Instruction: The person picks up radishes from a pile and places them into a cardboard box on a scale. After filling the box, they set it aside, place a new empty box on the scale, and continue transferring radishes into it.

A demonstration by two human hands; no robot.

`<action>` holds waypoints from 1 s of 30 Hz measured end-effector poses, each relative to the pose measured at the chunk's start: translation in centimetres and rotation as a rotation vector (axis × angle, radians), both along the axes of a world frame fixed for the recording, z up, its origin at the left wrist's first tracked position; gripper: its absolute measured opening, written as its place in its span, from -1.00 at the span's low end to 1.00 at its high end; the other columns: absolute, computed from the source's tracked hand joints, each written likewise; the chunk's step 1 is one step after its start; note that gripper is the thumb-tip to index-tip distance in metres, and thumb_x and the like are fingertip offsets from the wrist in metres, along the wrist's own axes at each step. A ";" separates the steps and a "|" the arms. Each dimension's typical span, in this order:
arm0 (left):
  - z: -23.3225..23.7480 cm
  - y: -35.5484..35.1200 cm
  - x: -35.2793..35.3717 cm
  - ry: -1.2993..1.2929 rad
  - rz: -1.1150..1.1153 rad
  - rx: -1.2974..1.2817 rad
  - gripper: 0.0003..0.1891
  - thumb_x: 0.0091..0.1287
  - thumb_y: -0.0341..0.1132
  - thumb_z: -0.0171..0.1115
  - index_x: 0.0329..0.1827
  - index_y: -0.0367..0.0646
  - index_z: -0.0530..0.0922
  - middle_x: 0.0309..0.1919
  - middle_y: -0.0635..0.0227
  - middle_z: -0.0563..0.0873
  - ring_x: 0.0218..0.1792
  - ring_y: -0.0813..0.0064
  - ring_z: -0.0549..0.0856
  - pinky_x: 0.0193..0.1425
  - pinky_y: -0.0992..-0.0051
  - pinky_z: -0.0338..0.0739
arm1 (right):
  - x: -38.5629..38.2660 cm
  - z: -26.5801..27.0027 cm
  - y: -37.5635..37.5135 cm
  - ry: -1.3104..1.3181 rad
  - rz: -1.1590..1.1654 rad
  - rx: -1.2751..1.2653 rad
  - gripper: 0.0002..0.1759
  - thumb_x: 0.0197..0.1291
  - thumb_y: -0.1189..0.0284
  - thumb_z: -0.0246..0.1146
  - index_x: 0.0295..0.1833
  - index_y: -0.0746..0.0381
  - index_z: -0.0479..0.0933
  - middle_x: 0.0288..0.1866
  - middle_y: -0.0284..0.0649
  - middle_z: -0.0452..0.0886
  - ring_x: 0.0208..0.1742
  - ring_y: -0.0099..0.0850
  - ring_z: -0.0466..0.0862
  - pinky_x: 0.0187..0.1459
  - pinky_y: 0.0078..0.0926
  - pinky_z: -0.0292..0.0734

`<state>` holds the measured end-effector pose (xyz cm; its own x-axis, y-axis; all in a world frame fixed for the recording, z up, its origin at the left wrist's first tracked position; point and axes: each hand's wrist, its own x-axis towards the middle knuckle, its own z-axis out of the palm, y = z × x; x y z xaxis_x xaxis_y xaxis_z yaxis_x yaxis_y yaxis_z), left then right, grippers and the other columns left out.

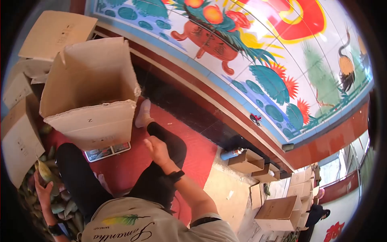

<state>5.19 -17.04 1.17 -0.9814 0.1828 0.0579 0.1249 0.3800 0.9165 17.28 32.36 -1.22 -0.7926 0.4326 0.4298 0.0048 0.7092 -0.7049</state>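
At the lower left, my left hand (pixel 44 192) is closed round a yellow-green oblong fruit or vegetable (pixel 46 172) with a pointed tip; its exact kind I cannot make out. Beneath that hand lies a pile of similar greenish-brown produce (pixel 71 209). My right hand (pixel 158 150) hangs over my right knee, fingers curled in, with nothing visible in it. Between my legs a tall cardboard box (pixel 90 125) stands with its flaps up, on a scale (pixel 108 152) whose front panel shows below it. The bottom of the box is hidden from me.
More cardboard boxes (pixel 22 145) stand at the left. A red mat (pixel 201 149) covers the floor here. Along the painted tile wall (pixel 242 52) are a blue bottle (pixel 231 153) and small boxes (pixel 246 161). Further right, boxes (pixel 278 211) are stacked near a person in dark clothes (pixel 315 215).
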 end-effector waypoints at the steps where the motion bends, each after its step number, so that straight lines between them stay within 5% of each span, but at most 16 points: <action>1: 1.5 2.2 0.1 0.005 -0.018 0.005 -0.24 -0.06 -0.49 0.23 0.31 -0.30 0.17 0.18 0.20 0.36 0.22 0.36 0.33 0.31 0.42 0.14 | -0.1 1.2 -0.5 0.050 0.074 0.002 -0.82 0.22 0.37 0.10 -0.30 0.27 0.50 -0.42 -0.09 0.53 -0.36 -0.12 0.57 -0.33 -0.31 0.46; 3: 4.2 6.1 0.6 0.118 -0.167 0.181 -0.21 -0.07 -0.46 0.26 0.32 -0.29 0.17 0.17 0.22 0.37 0.22 0.35 0.34 0.32 0.42 0.14 | 0.0 4.1 -1.5 0.104 0.137 0.006 -0.83 0.21 0.39 0.10 -0.28 0.27 0.50 -0.41 -0.10 0.52 -0.34 -0.13 0.56 -0.31 -0.32 0.45; 6: 7.5 11.2 1.7 -0.063 -0.324 0.260 -0.15 -0.20 -0.39 0.36 0.28 -0.28 0.22 0.13 0.30 0.40 0.16 0.44 0.39 0.27 0.47 0.20 | 0.0 8.0 -2.9 0.095 0.327 0.019 -0.82 0.18 0.40 0.12 -0.21 0.28 0.48 -0.36 -0.12 0.52 -0.31 -0.15 0.56 -0.29 -0.33 0.45; 11: 10.3 18.1 3.0 0.191 -0.588 0.008 -0.35 -0.41 -0.43 0.35 -0.06 -0.25 0.48 -0.28 0.30 0.51 -0.19 0.37 0.51 0.01 0.50 0.36 | -0.5 11.3 -5.8 0.161 0.675 -0.040 -0.52 0.06 0.23 0.23 0.04 0.28 0.39 -0.29 -0.10 0.50 -0.31 -0.13 0.55 -0.25 -0.31 0.46; 15: 10.4 20.0 3.2 0.321 -0.755 -0.127 -0.36 -0.43 -0.42 0.42 -0.09 -0.24 0.49 -0.32 0.24 0.51 -0.26 0.23 0.50 -0.10 0.41 0.40 | -0.5 12.5 -7.7 0.210 0.791 0.011 -0.44 0.03 0.21 0.25 0.11 0.28 0.36 -0.23 -0.09 0.52 -0.28 -0.09 0.55 -0.22 -0.26 0.45; 19: 10.2 20.3 3.4 0.314 -0.785 -0.159 -0.34 -0.44 -0.43 0.43 -0.07 -0.23 0.49 -0.30 0.25 0.50 -0.25 0.23 0.50 -0.09 0.40 0.40 | -0.6 12.6 -8.1 0.107 0.795 0.015 -0.47 0.04 0.24 0.24 0.10 0.28 0.37 -0.25 -0.09 0.51 -0.29 -0.09 0.55 -0.23 -0.25 0.45; 23: 10.3 20.1 3.5 0.328 -0.813 -0.150 -0.35 -0.42 -0.46 0.41 -0.07 -0.23 0.49 -0.29 0.22 0.50 -0.25 0.21 0.50 -0.09 0.38 0.41 | -0.9 12.6 -8.5 0.084 0.802 -0.025 -0.71 0.04 0.40 0.21 -0.14 0.32 0.48 -0.26 -0.02 0.55 -0.22 -0.06 0.55 -0.19 -0.22 0.45; 25: 10.3 20.1 3.7 0.390 -0.705 -0.146 -0.36 -0.41 -0.47 0.40 -0.07 -0.26 0.49 -0.28 0.20 0.50 -0.24 0.20 0.51 -0.08 0.37 0.42 | -1.4 12.4 -8.7 0.115 0.743 0.067 -0.74 0.11 0.39 0.16 -0.09 0.25 0.47 -0.33 -0.11 0.49 -0.34 -0.12 0.54 -0.32 -0.24 0.40; 30: 10.6 19.5 3.6 0.477 -0.600 -0.112 -0.35 -0.37 -0.45 0.38 -0.03 -0.28 0.46 -0.25 0.17 0.51 -0.21 0.16 0.51 -0.06 0.35 0.42 | -2.3 13.0 -9.2 0.134 0.713 0.008 -0.81 0.13 0.47 0.11 -0.18 0.33 0.51 -0.29 -0.05 0.55 -0.27 -0.09 0.57 -0.24 -0.26 0.47</action>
<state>8.81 2.44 11.75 -0.5865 0.7049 0.3990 0.7100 0.2104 0.6720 14.97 23.11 11.75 -0.8209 -0.1736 0.5441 -0.5471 0.5126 -0.6618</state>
